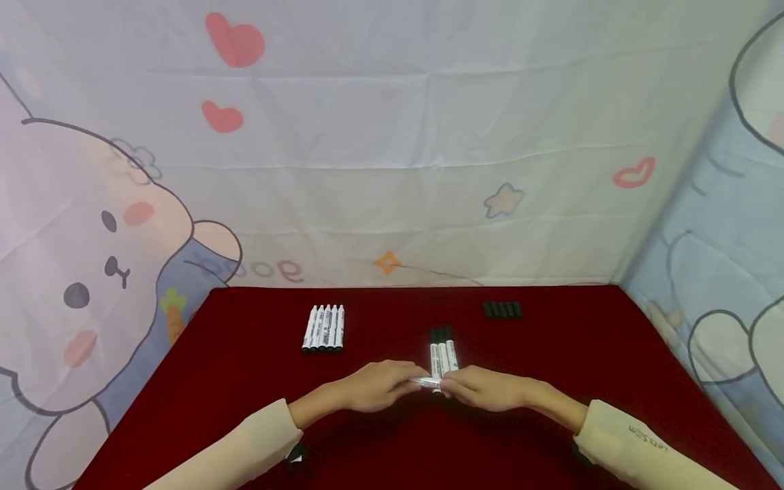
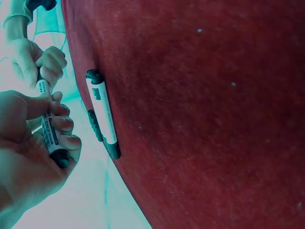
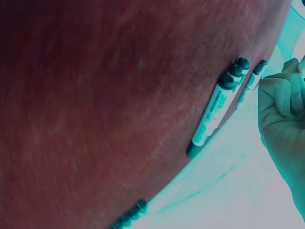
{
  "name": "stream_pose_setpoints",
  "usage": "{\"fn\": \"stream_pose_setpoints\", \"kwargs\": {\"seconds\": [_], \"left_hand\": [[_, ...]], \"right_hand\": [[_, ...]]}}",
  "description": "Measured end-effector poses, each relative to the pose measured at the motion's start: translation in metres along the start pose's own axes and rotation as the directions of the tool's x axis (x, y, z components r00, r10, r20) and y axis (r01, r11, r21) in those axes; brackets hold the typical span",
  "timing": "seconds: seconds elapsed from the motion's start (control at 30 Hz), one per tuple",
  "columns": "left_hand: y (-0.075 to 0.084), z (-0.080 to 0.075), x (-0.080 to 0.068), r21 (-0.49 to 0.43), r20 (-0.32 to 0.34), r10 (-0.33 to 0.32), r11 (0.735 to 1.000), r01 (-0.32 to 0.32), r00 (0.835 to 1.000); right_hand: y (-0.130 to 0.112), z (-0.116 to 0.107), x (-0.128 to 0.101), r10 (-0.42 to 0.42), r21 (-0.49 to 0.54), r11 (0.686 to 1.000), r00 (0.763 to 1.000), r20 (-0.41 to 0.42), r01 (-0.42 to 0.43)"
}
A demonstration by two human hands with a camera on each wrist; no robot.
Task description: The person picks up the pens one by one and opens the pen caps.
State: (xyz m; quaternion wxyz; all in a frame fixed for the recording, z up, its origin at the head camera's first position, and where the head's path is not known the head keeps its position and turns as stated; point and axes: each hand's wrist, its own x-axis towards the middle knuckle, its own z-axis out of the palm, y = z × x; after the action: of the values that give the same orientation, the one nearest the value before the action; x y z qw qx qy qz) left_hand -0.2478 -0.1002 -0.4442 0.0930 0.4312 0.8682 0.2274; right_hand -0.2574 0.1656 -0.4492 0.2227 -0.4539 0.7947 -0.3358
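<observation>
Both hands met low over the red table, the left hand and right hand each pinching one marker. A cartoon cloth hung behind.

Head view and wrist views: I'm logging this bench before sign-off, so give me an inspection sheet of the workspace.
Surface: red cloth over the table, no spills seen.
Job's things: one marker held crosswise between both hands; three capped markers lie side by side just behind it.
Clutter: five uncapped markers in a row at back left; a row of black caps at back right.
Grippers: left hand and right hand each grip an end of the marker.
Cables: nothing seen.
Surroundings: cartoon curtain with a rabbit, hearts and stars.
</observation>
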Motion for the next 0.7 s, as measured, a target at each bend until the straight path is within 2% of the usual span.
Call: {"fn": "stream_pose_setpoints", "kwargs": {"seconds": [0.17, 0.33, 0.53, 0.7], "left_hand": [[-0.002, 0.0, -0.001, -0.078, 0.029, 0.027, 0.997, -0.025, 0.999], [-0.001, -0.003, -0.003, -0.107, 0.054, 0.016, 0.994, -0.01, 0.998], [-0.002, -0.008, -0.005, -0.111, 0.052, 0.022, 0.994, -0.016, 0.998], [0.0, -0.013, -0.008, -0.082, 0.051, -0.002, 0.997, 0.006, 0.999]], "right_hand": [[-0.002, 0.004, -0.003, -0.062, -0.089, 0.994, 0.997, -0.039, 0.058], [-0.004, 0.006, -0.003, -0.073, -0.13, 0.989, 0.996, -0.04, 0.068], [-0.003, 0.007, -0.001, -0.092, -0.184, 0.98, 0.993, -0.07, 0.078], [-0.006, 0.009, 0.002, -0.081, -0.197, 0.978, 0.993, -0.089, 0.062]]}}
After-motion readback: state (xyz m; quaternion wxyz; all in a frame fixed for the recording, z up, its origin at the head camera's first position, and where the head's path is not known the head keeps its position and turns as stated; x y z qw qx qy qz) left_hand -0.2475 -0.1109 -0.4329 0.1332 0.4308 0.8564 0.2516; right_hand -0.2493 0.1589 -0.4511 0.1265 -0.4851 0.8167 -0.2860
